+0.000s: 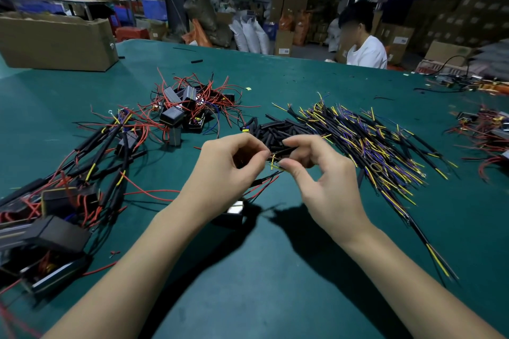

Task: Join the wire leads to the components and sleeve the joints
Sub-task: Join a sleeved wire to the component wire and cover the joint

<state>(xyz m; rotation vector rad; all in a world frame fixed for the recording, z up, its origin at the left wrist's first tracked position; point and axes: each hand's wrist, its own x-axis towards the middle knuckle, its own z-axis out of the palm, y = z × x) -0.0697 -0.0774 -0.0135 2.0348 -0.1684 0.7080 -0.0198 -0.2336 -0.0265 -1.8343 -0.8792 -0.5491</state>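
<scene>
A broad green table [275,270] with a matte, felt-like top carries everything, and a long, open brown cardboard box [55,41] sits at its far left corner. Across the far edge a person in a white shirt [366,52] sits before stacked cartons. To the right spreads a loose fan of thin wire leads [371,146], black-jacketed with yellow and purple ends, and beside it a heap of short black sleeve tubes [278,129] lies directly behind the hands, partly hidden by them. At far left centre a tangle of boxy black components [184,110] trails red wires; more sleeved assemblies [55,201] crowd the near left edge. Above the table's middle, the left hand [228,170] pinches fine red and black strands with curled fingertips, while the right hand [322,173] pinches a yellow-tipped lead [273,161] between thumb and forefinger, the two grips nearly touching.
</scene>
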